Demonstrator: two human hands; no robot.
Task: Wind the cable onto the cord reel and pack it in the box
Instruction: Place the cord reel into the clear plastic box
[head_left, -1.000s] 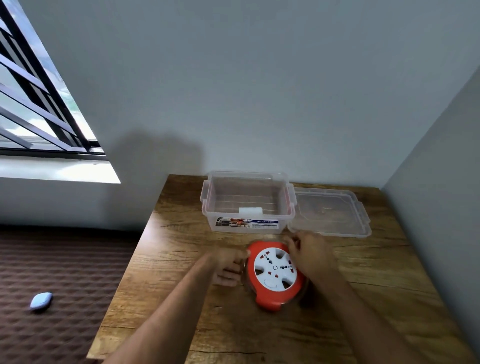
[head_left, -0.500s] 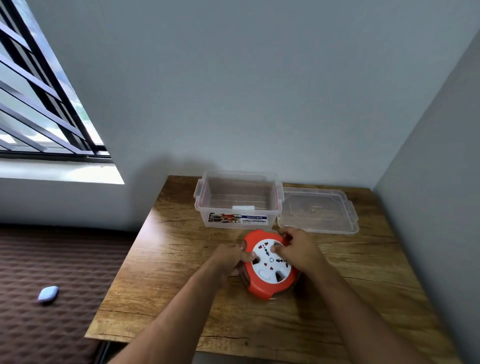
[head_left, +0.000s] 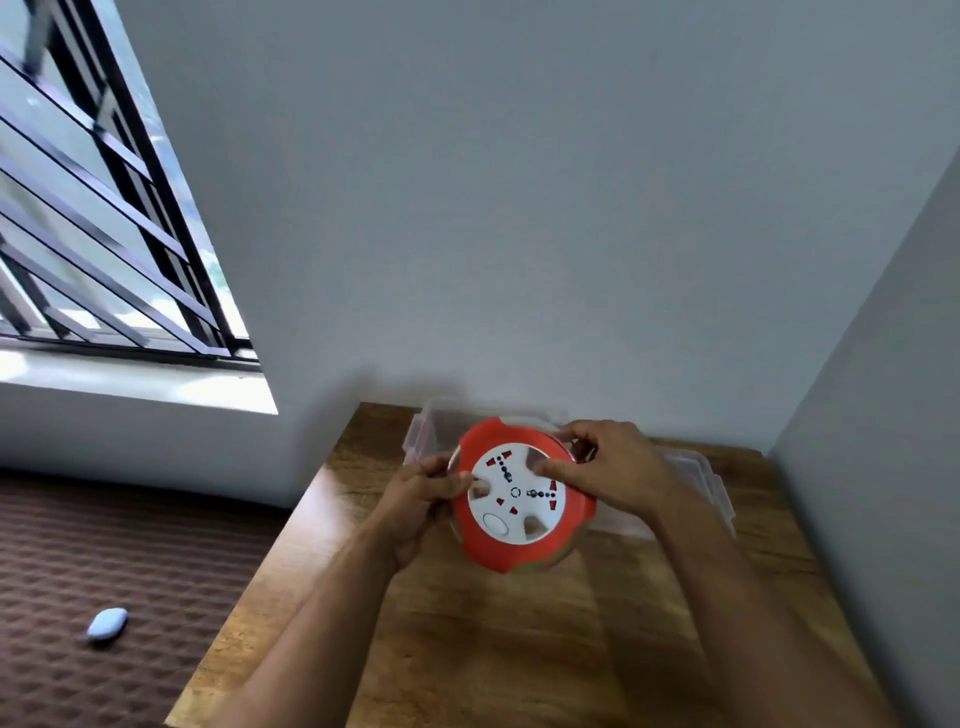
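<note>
An orange cord reel (head_left: 519, 551) with a white socket face is held up off the wooden table (head_left: 519, 649), tilted toward me. My left hand (head_left: 421, 499) grips its left rim. My right hand (head_left: 613, 467) grips its upper right rim, thumb on the white face. The reel hangs in front of the clear plastic box (head_left: 423, 441), hiding most of it. The clear lid (head_left: 711, 483) lies to the right of the box, partly behind my right hand. No loose cable shows.
A grey wall runs close behind the table and another along its right side. To the left lies brown patterned flooring with a small pale blue object (head_left: 107, 623) on it. A barred window (head_left: 93, 234) is at upper left.
Both hands have lifted the reel off the table and moved it away from me, up in front of the box. The camera view has shifted and blurred.
</note>
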